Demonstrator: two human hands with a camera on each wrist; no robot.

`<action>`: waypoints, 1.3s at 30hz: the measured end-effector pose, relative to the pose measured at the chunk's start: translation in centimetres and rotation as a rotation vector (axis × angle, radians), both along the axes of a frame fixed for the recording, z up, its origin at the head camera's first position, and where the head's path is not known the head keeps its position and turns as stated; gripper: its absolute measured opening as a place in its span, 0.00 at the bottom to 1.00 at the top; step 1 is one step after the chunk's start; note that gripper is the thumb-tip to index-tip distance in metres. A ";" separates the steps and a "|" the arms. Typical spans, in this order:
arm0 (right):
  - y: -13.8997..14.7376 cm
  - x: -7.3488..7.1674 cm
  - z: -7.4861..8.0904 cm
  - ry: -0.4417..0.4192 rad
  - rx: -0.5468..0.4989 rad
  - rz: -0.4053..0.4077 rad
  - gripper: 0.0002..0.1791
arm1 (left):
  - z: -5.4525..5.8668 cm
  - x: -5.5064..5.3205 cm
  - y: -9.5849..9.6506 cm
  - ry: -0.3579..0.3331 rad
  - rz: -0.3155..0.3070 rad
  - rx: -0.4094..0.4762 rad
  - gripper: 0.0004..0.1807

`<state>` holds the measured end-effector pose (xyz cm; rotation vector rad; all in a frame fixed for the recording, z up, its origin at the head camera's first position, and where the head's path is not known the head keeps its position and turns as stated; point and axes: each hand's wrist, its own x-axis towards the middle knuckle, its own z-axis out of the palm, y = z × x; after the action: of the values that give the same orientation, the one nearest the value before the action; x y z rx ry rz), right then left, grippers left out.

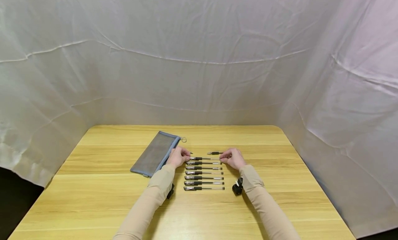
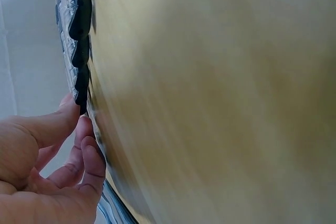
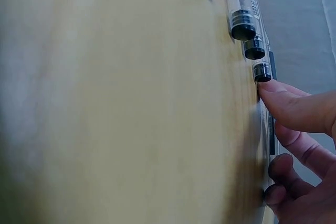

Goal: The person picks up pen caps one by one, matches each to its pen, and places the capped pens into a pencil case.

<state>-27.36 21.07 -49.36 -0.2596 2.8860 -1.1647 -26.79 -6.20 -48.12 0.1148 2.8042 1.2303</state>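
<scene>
Black-capped gel pens with clear barrels lie in a row, caps to the left, such as the nearest gel pen (image 1: 197, 188). At the far end of the row, my left hand (image 1: 178, 156) pinches the cap end of the farthest gel pen (image 1: 205, 158) between thumb and fingers. My right hand (image 1: 233, 158) holds the same pen's other end. Pen caps (image 2: 80, 22) line up above the left fingertips in the left wrist view. Black end plugs (image 3: 243, 31) show above the thumb in the right wrist view. Just beyond the row lies a pen piece with a dark grip (image 1: 214, 153).
A grey mesh zip pouch (image 1: 153, 153) with blue edging lies left of the pens, partly behind the left hand. Its zip ring (image 1: 183, 140) points to the back. The wooden table (image 1: 280, 205) is bordered by a pale cloth curtain (image 1: 192, 77).
</scene>
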 end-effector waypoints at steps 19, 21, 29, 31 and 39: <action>1.1 0.4 -0.6 0.058 -0.187 0.062 0.06 | -0.1 0.1 -0.3 0.020 -0.003 0.020 0.05; 1.0 0.3 -0.7 0.017 -0.191 0.006 0.07 | -0.1 0.1 -0.3 0.026 -0.004 0.023 0.05; 1.6 -0.1 -0.9 0.017 -0.204 -0.113 0.11 | -0.4 0.0 -0.6 0.055 0.004 0.024 0.06; 2.0 -0.3 -1.0 0.019 -0.232 -0.143 0.12 | -0.5 -0.2 -0.7 0.055 0.004 0.031 0.06; 2.9 -0.6 -1.1 0.016 -0.266 -0.244 0.17 | -0.6 -0.3 -1.3 0.124 -0.006 0.070 0.05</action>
<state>-27.95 23.97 -50.46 0.0854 2.8312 -1.5939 -27.05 -7.53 -48.71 0.2116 2.8620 1.3663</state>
